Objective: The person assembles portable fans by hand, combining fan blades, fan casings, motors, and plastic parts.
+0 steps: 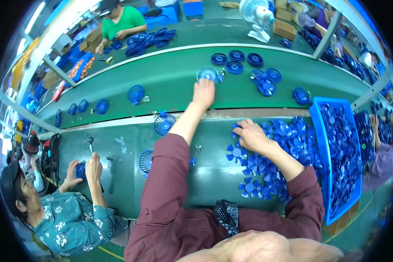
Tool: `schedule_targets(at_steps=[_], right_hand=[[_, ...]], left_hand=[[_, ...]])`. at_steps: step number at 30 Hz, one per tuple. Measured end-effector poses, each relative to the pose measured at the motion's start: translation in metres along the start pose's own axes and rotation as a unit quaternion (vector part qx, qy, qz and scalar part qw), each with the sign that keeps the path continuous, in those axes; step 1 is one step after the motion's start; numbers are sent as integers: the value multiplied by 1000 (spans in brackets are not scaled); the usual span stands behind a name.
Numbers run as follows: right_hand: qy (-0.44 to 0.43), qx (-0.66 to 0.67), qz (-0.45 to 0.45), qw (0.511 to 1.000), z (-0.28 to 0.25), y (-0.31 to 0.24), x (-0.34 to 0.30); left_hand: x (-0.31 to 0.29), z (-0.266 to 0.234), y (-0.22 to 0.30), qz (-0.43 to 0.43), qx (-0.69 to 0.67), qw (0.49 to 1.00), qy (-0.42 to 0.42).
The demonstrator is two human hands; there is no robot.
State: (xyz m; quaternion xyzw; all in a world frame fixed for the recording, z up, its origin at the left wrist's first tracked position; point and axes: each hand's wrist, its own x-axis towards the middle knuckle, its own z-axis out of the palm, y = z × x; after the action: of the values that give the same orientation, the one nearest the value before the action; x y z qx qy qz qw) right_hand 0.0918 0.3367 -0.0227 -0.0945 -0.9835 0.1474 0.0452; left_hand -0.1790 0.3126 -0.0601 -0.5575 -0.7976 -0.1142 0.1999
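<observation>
My left arm stretches out over the green conveyor belt point(170, 102). At its end my left hand point(204, 94) is closed on the edge of a blue round fan housing point(207, 73) with a ribbed cage. My right hand point(254, 139) is at the left edge of a loose pile of blue fan blades point(288, 142). Its fingers are bent round a blade point(235, 130) by the fingertips, partly hidden. A single fan blade point(236, 153) lies just below that hand. Two more fan housings stand left of my left forearm, one upper point(163, 125) and one lower point(146, 160).
A blue bin point(325, 174) full of fan blades stands to my right. Several fan housings and round blue covers point(234, 67) lie on the belt. At left a co-worker point(76, 218) holds a tool over a blue part. Others work beyond the belt, near a white fan point(256, 17).
</observation>
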Motion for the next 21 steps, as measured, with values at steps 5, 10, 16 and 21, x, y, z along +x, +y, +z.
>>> schedule_targets(at_steps=[5,10,16,21], right_hand=[[27,-45,-3,999,-4,0,4],[104,111,-30,988,-41,-34,-12],[-146,517,115,835,7,-82,-62],[-102,356,85,925,-4,-91,-86]], left_hand=[[-23,-30,20,5,15,999,-28],[-82,-92,46,65,-76,994,48],[-149,-132,39,44,-241,940,-237],[-146,-134,42,-42,-339,915,-216]])
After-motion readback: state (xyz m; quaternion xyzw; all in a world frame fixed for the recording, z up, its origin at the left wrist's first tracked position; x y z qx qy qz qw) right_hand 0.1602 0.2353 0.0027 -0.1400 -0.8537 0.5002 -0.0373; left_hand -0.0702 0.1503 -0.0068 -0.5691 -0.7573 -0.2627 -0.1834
